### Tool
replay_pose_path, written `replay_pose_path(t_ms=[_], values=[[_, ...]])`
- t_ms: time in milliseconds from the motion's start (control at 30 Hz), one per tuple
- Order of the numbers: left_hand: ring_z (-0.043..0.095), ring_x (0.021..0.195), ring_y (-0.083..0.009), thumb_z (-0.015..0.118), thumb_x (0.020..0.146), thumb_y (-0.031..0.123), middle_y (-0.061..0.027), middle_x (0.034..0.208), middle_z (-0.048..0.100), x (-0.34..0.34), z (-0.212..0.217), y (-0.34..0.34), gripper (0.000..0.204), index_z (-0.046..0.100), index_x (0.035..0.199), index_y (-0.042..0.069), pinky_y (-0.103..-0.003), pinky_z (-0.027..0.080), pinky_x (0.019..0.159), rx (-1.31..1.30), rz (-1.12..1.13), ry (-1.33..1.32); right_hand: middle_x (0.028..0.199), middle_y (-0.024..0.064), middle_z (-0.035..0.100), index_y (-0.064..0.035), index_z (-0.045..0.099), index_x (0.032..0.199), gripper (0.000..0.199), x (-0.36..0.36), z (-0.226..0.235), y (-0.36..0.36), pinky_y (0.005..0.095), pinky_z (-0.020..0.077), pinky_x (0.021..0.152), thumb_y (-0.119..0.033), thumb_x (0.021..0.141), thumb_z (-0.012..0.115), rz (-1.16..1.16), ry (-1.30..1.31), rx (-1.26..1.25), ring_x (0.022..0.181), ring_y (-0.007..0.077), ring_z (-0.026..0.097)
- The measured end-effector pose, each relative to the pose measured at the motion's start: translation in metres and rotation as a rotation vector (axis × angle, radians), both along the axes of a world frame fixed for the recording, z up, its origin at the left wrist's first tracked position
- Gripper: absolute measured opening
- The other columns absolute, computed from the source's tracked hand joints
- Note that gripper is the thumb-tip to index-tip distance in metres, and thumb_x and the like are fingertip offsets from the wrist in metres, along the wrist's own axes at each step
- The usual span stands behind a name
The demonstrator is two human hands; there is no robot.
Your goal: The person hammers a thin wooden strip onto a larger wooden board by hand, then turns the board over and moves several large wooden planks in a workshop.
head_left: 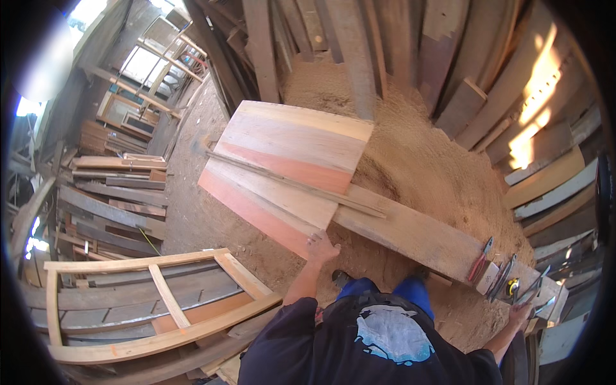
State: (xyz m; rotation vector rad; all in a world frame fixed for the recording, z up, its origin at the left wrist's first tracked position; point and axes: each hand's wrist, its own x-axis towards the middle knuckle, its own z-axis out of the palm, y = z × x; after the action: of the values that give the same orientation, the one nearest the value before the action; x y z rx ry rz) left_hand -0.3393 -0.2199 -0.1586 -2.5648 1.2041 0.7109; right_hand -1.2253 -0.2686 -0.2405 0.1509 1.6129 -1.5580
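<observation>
A broad wooden panel (276, 135) of pale and reddish boards lies across a long plank bench (410, 234). A thin wooden strip (289, 174) runs lengthwise over the panel and onto the bench. My left hand (323, 247) grips the panel's near corner, its fingertips over the edge. Far to the right, my right hand (521, 313) is closed at the bench's end, beside several hand tools; what it holds is too small to make out. Red-handled pliers (477, 266) and a yellow tape measure (512, 287) lie among the tools.
A pale wooden frame (170, 295) rests on stacked boards at the lower left. Tall planks (353, 51) lean along the far side, and more boards (558, 179) stand at the right. Sawdust (436, 154) covers the ground around the bench.
</observation>
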Motion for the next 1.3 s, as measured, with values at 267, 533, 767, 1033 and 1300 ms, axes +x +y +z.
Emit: replay_pose_path(t_ms=[267,533,767,1033,1300], values=[[0.037,0.137,-0.054,0.064,0.084,0.048,-0.0398,0.148,0.034,0.028,0.002,0.031,0.081,0.041,0.147,0.002,-0.059,0.03,0.113,-0.143,-0.13,0.135,0.066,-0.0014,0.049,-0.0125,0.061,0.08,0.02,0.212,0.057,-0.091,0.0341,0.0475,0.071,-0.027,0.094,0.062,0.129,-0.154,-0.439,0.066,0.0155,0.049],[0.044,0.137,-0.0419,0.069,0.086,0.038,-0.0216,0.151,0.043,0.099,-0.021,0.103,0.062,0.056,0.136,0.003,-0.057,0.036,0.11,-0.485,-0.341,0.462,0.083,0.0033,0.066,-0.0089,0.065,0.09,0.006,0.59,0.171,-0.067,0.0325,0.05,0.078,-0.015,0.091,0.064,0.488,-0.587,-0.607,0.078,0.0166,0.06],[0.067,0.103,-0.029,0.061,0.097,0.038,-0.0159,0.113,0.066,0.169,-0.023,0.088,0.061,0.044,0.143,0.001,-0.04,0.057,0.083,-0.874,0.529,1.01,0.088,0.0097,0.07,-0.0032,0.068,0.097,0.016,0.822,0.186,0.026,0.0423,0.0537,0.083,-0.018,0.09,0.065,1.237,-0.822,-0.41,0.086,0.0256,0.068],[0.063,0.08,-0.0184,0.052,0.103,0.024,-0.0066,0.091,0.058,0.248,0.028,0.06,0.017,0.046,0.113,0.012,-0.039,0.058,0.069,-1.289,1.271,1.508,0.094,0.0075,0.065,0.0008,0.06,0.113,0.037,0.932,0.126,0.017,0.0337,0.0519,0.082,-0.025,0.088,0.066,2.561,0.161,-0.232,0.088,0.018,0.064],[0.06,0.086,-0.0145,0.048,0.104,0.016,-0.0084,0.099,0.06,0.319,0.019,0.066,0.016,0.049,0.117,0.006,-0.033,0.053,0.078,-1.023,0.898,1.047,0.108,0.0253,0.067,0.0014,0.051,0.13,0.048,1.104,0.105,0.027,0.0464,0.0506,0.09,-0.022,0.089,0.058,2.319,0.5,-0.654,0.102,0.0377,0.066]])
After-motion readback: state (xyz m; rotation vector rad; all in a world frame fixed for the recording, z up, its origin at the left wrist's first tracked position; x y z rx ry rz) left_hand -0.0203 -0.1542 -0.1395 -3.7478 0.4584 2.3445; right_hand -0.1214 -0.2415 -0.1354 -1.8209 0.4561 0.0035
